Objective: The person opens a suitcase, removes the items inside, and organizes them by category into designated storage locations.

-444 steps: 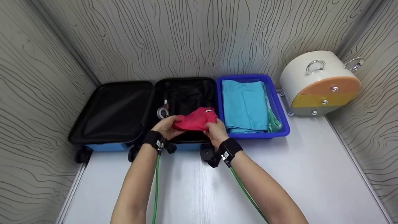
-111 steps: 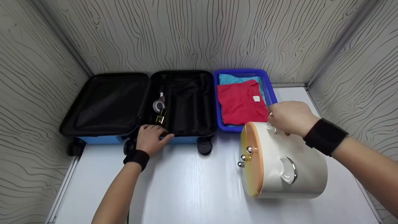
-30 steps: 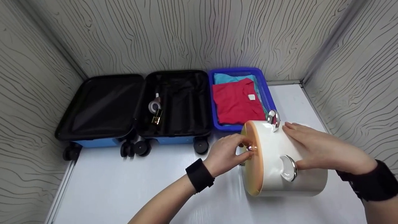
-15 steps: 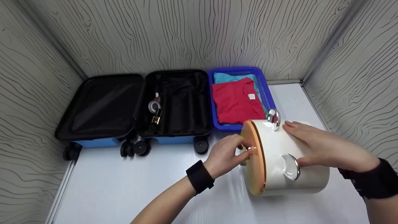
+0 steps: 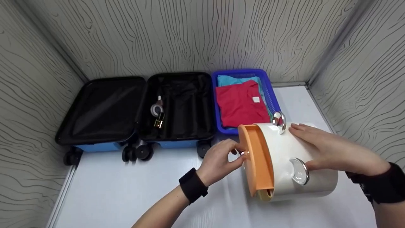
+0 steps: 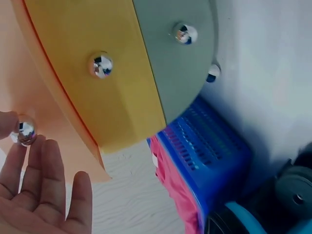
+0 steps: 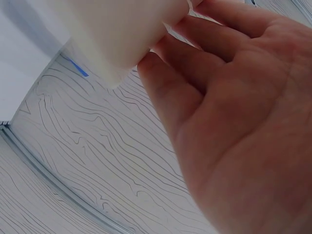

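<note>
A white storage box [image 5: 284, 148] with a rounded body and chrome handles lies at the right of the table, its drawer fronts facing left. My left hand [image 5: 218, 161] pinches the silver knob [image 6: 24, 131] of its orange drawer [image 5: 262, 158], which is pulled partly out and shows a bare orange inside where visible. Below it, the left wrist view shows a yellow drawer [image 6: 87, 92] and a grey-green drawer [image 6: 178, 61], each with a knob. Spread over the top of the box, my right hand [image 5: 335, 152] rests with straight fingers near the chrome handle [image 5: 300, 171].
Behind the box stands a blue basket [image 5: 273, 98] holding a folded red garment [image 5: 242, 106] over turquoise cloth [image 5: 227, 80]. An open suitcase [image 5: 190, 136] lies left of it, with a round whitish item [image 5: 156, 110] and a small gold-coloured item [image 5: 159, 120] inside.
The red garment went from my hands into the basket, and the box came forward from the back right. Over the last second my left hand drew the orange drawer out leftward.
</note>
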Demonstrator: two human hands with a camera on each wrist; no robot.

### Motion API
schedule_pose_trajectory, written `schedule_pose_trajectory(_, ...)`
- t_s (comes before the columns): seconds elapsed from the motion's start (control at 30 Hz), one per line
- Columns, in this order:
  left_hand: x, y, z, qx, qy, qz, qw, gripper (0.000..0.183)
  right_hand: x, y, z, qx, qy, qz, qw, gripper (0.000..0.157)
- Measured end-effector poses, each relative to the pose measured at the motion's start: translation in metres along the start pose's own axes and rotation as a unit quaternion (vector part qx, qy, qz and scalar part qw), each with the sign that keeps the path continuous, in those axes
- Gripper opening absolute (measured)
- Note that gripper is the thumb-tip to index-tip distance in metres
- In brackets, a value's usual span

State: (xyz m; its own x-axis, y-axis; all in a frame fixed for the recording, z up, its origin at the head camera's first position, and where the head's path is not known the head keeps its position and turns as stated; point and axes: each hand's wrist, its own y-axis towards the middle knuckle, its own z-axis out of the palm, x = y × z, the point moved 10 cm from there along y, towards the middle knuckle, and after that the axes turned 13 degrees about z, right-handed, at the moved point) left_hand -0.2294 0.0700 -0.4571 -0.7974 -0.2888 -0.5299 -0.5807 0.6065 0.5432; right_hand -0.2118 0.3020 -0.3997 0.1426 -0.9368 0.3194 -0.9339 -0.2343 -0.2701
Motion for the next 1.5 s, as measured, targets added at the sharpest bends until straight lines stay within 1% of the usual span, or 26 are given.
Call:
schedule_pose_trajectory(0.17, 0.002, -0.019, -0.014, -0.017, -0.005, 0.001, 0.9998, 0.015, 0.001, -0.006, 0.004, -0.004, 0.003, -0.008, 1.0, 0.105)
schedule_pose_trajectory(0.27, 0.004, -0.026, -0.02, -0.022, -0.005, 0.0, 0.9997, 0.015, 0.001, -0.008, 0.004, -0.005, 0.002, -0.006, 1.0, 0.106)
schedule_pose_trajectory(0.4, 0.008, -0.029, -0.024, -0.029, -0.012, 0.002, 0.9995, 0.013, -0.001, -0.008, 0.002, -0.003, 0.002, 0.002, 1.0, 0.106)
schedule_pose_trajectory(0.53, 0.009, -0.032, -0.026, -0.035, -0.031, 0.003, 0.9989, 0.015, -0.003, -0.009, 0.002, -0.001, 0.002, 0.007, 1.0, 0.107)
schedule_pose_trajectory(0.63, 0.016, -0.035, -0.029, -0.034, -0.037, -0.012, 0.9987, 0.019, -0.003, -0.009, 0.002, -0.004, 0.002, 0.002, 1.0, 0.107)
schedule_pose_trajectory(0.7, 0.026, -0.036, -0.033, -0.03, -0.027, -0.031, 0.9987, 0.022, -0.002, -0.009, 0.002, -0.008, 0.001, -0.006, 1.0, 0.107)
schedule_pose_trajectory(0.8, 0.049, -0.038, -0.046, -0.025, 0.001, -0.065, 0.9976, 0.022, -0.002, -0.01, 0.003, -0.01, -0.001, -0.013, 1.0, 0.106)
schedule_pose_trajectory(0.9, 0.081, -0.038, -0.068, -0.034, 0.05, -0.1, 0.9931, 0.021, -0.003, -0.01, 0.003, -0.01, 0.003, -0.012, 1.0, 0.106)
schedule_pose_trajectory(0.97, 0.105, -0.039, -0.085, -0.041, 0.08, -0.132, 0.9872, 0.021, -0.002, -0.01, 0.004, -0.008, 0.008, -0.009, 1.0, 0.107)
schedule_pose_trajectory(1.03, 0.129, -0.042, -0.101, -0.045, 0.101, -0.169, 0.9794, 0.021, -0.002, -0.011, 0.004, -0.01, 0.011, -0.006, 1.0, 0.107)
schedule_pose_trajectory(1.17, 0.173, -0.051, -0.126, -0.041, 0.106, -0.242, 0.9634, 0.026, -0.002, -0.011, 0.005, -0.004, 0.012, 0.006, 1.0, 0.107)
schedule_pose_trajectory(1.3, 0.206, -0.06, -0.137, -0.013, 0.104, -0.294, 0.95, 0.035, -0.004, -0.014, 0.005, -0.004, 0.011, 0.017, 1.0, 0.109)
schedule_pose_trajectory(1.4, 0.227, -0.066, -0.14, 0.017, 0.112, -0.331, 0.9368, 0.036, -0.005, -0.016, 0.005, -0.008, 0.008, 0.017, 1.0, 0.11)
schedule_pose_trajectory(1.5, 0.244, -0.073, -0.141, 0.041, 0.117, -0.376, 0.9181, 0.033, -0.005, -0.018, 0.006, -0.006, 0.007, 0.014, 1.0, 0.109)
